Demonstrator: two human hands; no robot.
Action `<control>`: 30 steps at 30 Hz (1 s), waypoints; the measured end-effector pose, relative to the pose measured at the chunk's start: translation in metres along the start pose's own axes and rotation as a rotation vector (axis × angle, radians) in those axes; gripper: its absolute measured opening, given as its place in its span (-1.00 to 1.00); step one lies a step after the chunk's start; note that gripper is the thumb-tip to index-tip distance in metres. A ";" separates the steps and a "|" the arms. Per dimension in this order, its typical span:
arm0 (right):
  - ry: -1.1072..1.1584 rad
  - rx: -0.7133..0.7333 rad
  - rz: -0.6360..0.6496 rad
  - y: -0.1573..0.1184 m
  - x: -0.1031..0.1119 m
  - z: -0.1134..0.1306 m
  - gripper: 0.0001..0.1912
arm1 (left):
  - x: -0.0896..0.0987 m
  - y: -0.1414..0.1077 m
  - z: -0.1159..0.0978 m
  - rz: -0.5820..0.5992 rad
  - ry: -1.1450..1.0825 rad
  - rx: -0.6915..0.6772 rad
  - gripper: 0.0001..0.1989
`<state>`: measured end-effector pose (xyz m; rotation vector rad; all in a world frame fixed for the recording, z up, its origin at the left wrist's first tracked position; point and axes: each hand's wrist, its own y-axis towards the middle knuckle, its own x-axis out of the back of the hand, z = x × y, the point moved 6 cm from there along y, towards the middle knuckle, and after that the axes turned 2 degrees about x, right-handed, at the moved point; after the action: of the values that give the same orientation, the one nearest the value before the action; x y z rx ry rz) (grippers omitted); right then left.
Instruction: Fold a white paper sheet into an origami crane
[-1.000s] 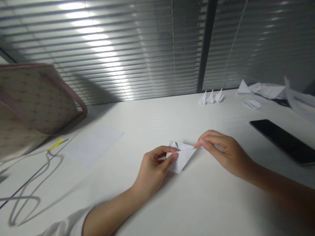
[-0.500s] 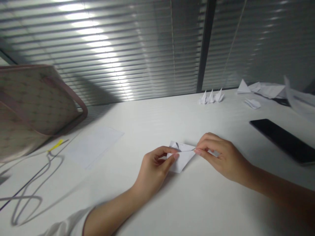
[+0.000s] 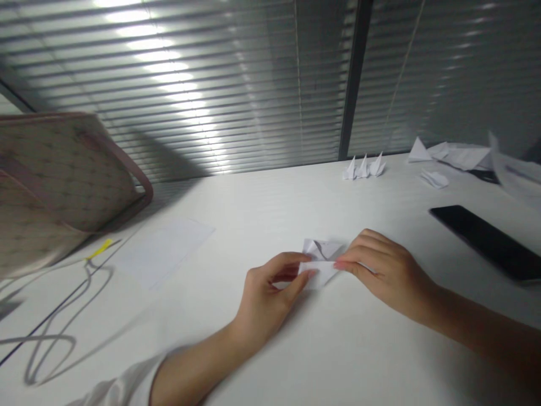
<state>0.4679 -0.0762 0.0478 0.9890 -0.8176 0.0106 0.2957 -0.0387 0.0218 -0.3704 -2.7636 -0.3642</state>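
A small piece of folded white paper (image 3: 321, 256) lies on the white desk (image 3: 359, 349), with a dark crease line across its upper part. My left hand (image 3: 268, 299) holds its left side between thumb and fingers. My right hand (image 3: 384, 276) pinches its right corner with the fingertips. The fingers of both hands nearly meet over the paper and hide part of it. A white sleeve (image 3: 122, 386) shows at my left wrist.
Several small paper cranes (image 3: 362, 167) stand at the far edge of the desk, near loose folded sheets (image 3: 460, 158). A black phone (image 3: 486, 242) lies at right, a flat white sheet (image 3: 164, 252) at left. A patterned bag (image 3: 54, 175) leans at far left beside a thin cable (image 3: 54, 332).
The paper's lower point no longer sticks out below my hands. The piece now looks shorter and flatter, and it sits slightly further right with both hands around it.
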 end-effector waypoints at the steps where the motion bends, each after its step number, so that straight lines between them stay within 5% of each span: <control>1: -0.004 0.003 0.016 0.000 -0.001 0.001 -0.92 | 0.000 0.000 0.001 -0.005 0.000 -0.005 -0.87; 6: -0.078 0.109 0.045 0.003 -0.006 0.014 -0.91 | -0.008 -0.004 0.001 0.023 -0.046 0.006 -0.78; 10: -0.186 0.212 0.000 0.005 -0.002 0.023 -0.82 | -0.014 -0.006 0.003 0.085 -0.227 0.154 -0.63; 14: -0.292 0.251 0.048 0.004 -0.004 0.022 -0.85 | -0.019 -0.007 0.003 0.136 -0.209 0.250 -0.84; 30: -0.315 0.258 0.049 0.000 -0.015 0.032 -0.84 | -0.020 -0.011 0.003 0.071 -0.162 0.200 -0.82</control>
<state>0.4375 -0.0944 0.0477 1.2324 -1.1495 0.0025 0.3098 -0.0526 0.0095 -0.4636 -2.9005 -0.0398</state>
